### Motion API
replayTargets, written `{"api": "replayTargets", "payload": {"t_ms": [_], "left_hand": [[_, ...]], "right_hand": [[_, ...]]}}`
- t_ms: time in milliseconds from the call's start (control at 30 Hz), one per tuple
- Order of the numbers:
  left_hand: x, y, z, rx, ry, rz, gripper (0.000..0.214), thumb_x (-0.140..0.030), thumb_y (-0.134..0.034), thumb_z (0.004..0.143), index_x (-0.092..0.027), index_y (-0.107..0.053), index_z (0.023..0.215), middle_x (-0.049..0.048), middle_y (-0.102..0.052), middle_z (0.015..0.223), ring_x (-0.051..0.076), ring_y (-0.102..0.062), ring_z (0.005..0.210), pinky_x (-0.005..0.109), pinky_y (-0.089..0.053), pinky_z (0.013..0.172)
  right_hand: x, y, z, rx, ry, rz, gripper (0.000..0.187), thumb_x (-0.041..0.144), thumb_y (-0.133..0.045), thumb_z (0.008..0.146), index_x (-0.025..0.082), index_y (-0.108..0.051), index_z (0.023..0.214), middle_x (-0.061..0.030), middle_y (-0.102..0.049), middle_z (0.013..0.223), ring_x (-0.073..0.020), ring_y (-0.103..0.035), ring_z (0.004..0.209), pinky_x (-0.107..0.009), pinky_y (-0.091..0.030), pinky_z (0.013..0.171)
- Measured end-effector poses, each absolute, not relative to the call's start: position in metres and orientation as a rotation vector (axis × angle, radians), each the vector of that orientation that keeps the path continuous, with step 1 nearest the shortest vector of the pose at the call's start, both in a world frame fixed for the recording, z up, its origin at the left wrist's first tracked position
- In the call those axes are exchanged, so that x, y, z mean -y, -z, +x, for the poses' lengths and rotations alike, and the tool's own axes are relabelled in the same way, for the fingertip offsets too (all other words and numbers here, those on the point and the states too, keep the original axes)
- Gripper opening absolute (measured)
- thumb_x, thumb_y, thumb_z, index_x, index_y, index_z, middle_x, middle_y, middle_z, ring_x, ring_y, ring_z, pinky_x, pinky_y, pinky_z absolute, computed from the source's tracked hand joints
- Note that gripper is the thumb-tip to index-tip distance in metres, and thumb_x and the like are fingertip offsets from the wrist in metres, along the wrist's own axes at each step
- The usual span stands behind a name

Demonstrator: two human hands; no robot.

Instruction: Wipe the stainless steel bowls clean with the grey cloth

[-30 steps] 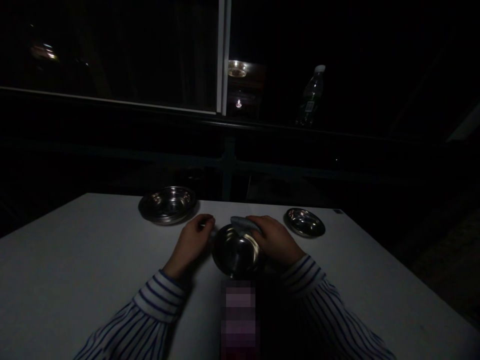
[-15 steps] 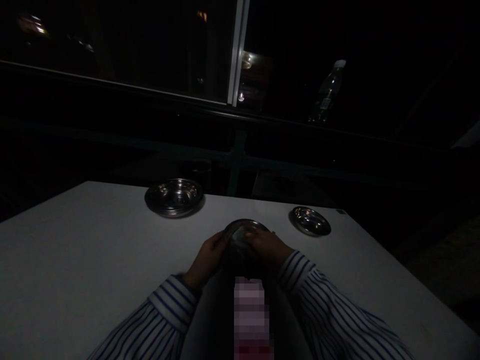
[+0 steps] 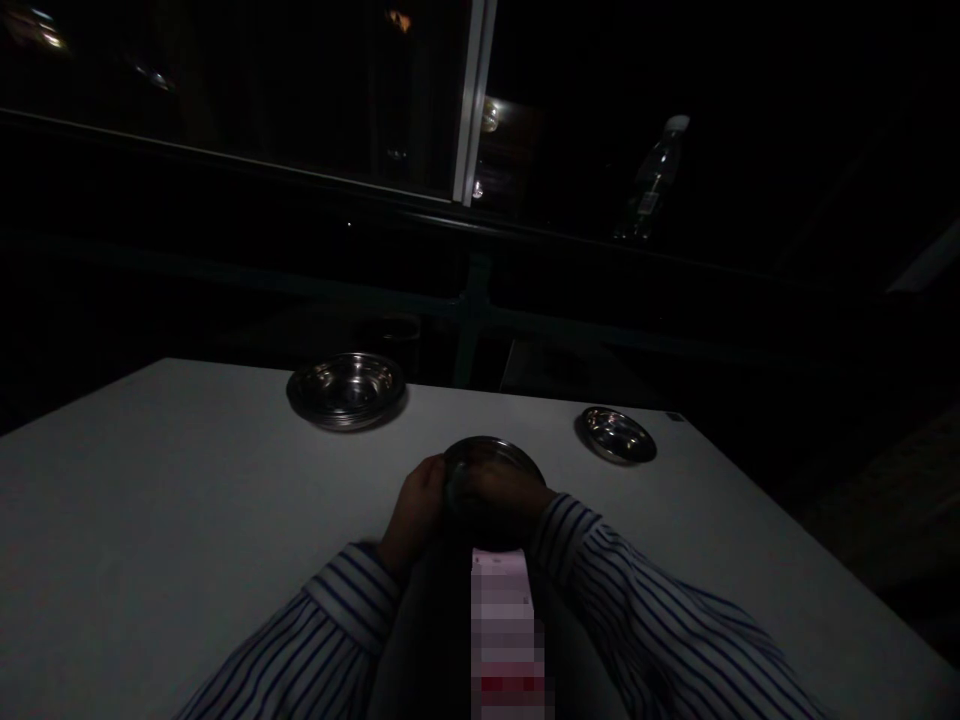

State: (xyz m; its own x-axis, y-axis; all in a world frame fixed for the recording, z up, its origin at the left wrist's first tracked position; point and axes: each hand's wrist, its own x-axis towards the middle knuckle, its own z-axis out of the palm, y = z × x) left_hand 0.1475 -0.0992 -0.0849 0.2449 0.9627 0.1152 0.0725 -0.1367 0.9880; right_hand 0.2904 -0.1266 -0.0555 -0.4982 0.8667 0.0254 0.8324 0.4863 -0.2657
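A shiny metal bowl (image 3: 495, 445) is held in front of me over the near edge of the white table. My left hand (image 3: 414, 508) is closed around its left rim, with the thumb on top. Inside the bowl, my right hand (image 3: 501, 488) presses a pale cloth (image 3: 454, 480) against the inner left side. Its fingers are dim and slightly smeared, and most of the cloth is hidden beneath them. The bowl's lower part is lost in shadow.
Several nested metal bowls (image 3: 346, 390) stand at the back left of the white table (image 3: 187, 480). A single metal bowl (image 3: 618, 436) sits at the back right. Beyond is a plastic bottle (image 3: 654, 180) by the window. A partly pixelated pinkish lit item (image 3: 501, 580) lies below my hands.
My right hand has moved left and deeper across the inside of the bowl, carrying the cloth with it. My left hand keeps its grip on the rim. The view has shifted slightly.
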Motion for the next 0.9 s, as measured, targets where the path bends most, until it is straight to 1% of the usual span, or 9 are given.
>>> {"api": "replayTargets", "payload": {"t_ms": [133, 200, 300, 433, 533, 633, 767, 900], "left_hand": [[0.101, 0.083, 0.149, -1.035, -1.056, 1.432, 0.032, -0.034, -0.041, 0.078, -0.013, -0.063, 0.088, 0.0104, -0.07, 0.088, 0.023, -0.063, 0.083, 0.037, -0.048, 0.077], [0.102, 0.082, 0.15, -1.054, -1.064, 1.433, 0.032, -0.033, -0.041, 0.078, -0.013, -0.063, 0.088, 0.011, -0.07, 0.089, 0.023, -0.063, 0.082, 0.036, -0.048, 0.076], [0.103, 0.081, 0.151, -1.069, -1.082, 1.393, 0.032, -0.032, -0.04, 0.077, -0.012, -0.063, 0.088, 0.0118, -0.07, 0.091, 0.024, -0.063, 0.083, 0.037, -0.047, 0.076], [0.103, 0.079, 0.151, -1.109, -1.106, 1.373, 0.033, -0.034, -0.041, 0.076, -0.012, -0.063, 0.087, 0.0122, -0.07, 0.091, 0.024, -0.062, 0.085, 0.037, -0.046, 0.078], [0.104, 0.077, 0.149, -1.129, -1.101, 1.422, 0.033, -0.034, -0.041, 0.077, -0.012, -0.064, 0.085, 0.0119, -0.07, 0.091, 0.024, -0.062, 0.086, 0.036, -0.046, 0.08], [0.105, 0.075, 0.147, -1.108, -1.085, 1.445, 0.033, -0.034, -0.041, 0.078, -0.012, -0.064, 0.086, 0.0114, -0.07, 0.09, 0.023, -0.063, 0.085, 0.034, -0.047, 0.078], [0.104, 0.077, 0.147, -1.124, -1.073, 1.494, 0.035, -0.033, -0.038, 0.079, -0.012, -0.064, 0.088, 0.0104, -0.07, 0.088, 0.022, -0.063, 0.083, 0.033, -0.047, 0.075], [0.1, 0.084, 0.149, -1.14, -1.094, 1.477, 0.037, -0.032, -0.037, 0.078, -0.01, -0.064, 0.091, 0.0123, -0.07, 0.09, 0.023, -0.063, 0.082, 0.034, -0.047, 0.074]], "right_hand": [[0.126, 0.04, 0.293, 2.525, -0.149, -1.827, 0.021, 0.016, -0.049, 0.08, 0.013, -0.066, 0.091, -0.0132, -0.066, 0.099, -0.0215, -0.061, 0.094, -0.032, -0.043, 0.084], [0.125, 0.035, 0.295, 2.51, -0.122, -1.882, 0.021, 0.017, -0.049, 0.08, 0.01, -0.066, 0.091, -0.0163, -0.066, 0.099, -0.0243, -0.061, 0.093, -0.035, -0.043, 0.083], [0.123, 0.035, 0.294, 2.575, -0.136, -1.83, 0.02, 0.017, -0.051, 0.08, 0.012, -0.067, 0.092, -0.0133, -0.065, 0.102, -0.0235, -0.059, 0.098, -0.033, -0.042, 0.086], [0.127, 0.044, 0.288, 2.75, -0.229, -1.56, 0.023, 0.018, -0.049, 0.082, 0.016, -0.065, 0.098, -0.0075, -0.064, 0.108, -0.0189, -0.058, 0.101, -0.028, -0.042, 0.087], [0.13, 0.049, 0.285, 2.763, -0.227, -1.54, 0.026, 0.019, -0.048, 0.082, 0.013, -0.063, 0.103, -0.0093, -0.063, 0.109, -0.0196, -0.06, 0.096, -0.028, -0.045, 0.082], [0.129, 0.046, 0.283, 2.703, -0.163, -1.69, 0.028, 0.017, -0.045, 0.083, 0.012, -0.062, 0.105, -0.0113, -0.063, 0.11, -0.0207, -0.059, 0.098, -0.029, -0.046, 0.082], [0.125, 0.037, 0.283, 2.586, -0.085, -1.941, 0.029, 0.016, -0.04, 0.084, 0.01, -0.064, 0.099, -0.0149, -0.063, 0.107, -0.0261, -0.059, 0.099, -0.034, -0.048, 0.08], [0.124, 0.034, 0.281, 2.608, -0.096, -1.904, 0.028, 0.018, -0.044, 0.083, 0.009, -0.064, 0.101, -0.0143, -0.063, 0.108, -0.0267, -0.058, 0.101, -0.034, -0.046, 0.084]]}}
